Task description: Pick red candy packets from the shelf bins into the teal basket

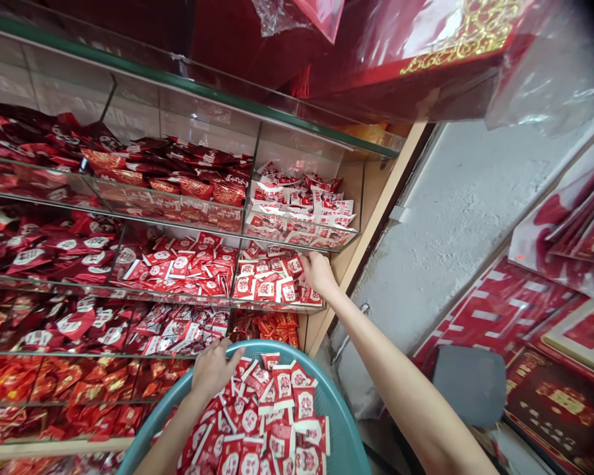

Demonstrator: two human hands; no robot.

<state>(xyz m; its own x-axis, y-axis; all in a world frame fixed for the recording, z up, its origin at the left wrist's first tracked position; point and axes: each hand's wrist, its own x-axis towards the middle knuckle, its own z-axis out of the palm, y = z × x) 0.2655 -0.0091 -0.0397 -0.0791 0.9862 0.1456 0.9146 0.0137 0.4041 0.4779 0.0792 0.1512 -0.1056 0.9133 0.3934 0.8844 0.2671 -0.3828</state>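
Wrapped red-and-white candy packets (250,419) fill a teal plastic basket (344,429) at the bottom centre. My left hand (212,369) is at the basket's far left rim, its fingers over the edge and its thumb towards the packets. Up and to the right, my right hand (318,274) reaches into a glass-fronted shelf compartment of similar packets (267,290). Its fingers are bent against a candy packet (294,266) at the compartment's right end; the fingertips are partly hidden.
Glass dividers and a front strip (178,293) border the compartments. Other bins hold dark red packets (64,254) and white-edged packets (321,201). A large red box (376,72) overhangs above. Right of the wooden shelf side (371,224) are a wall and a grey stool (469,382).
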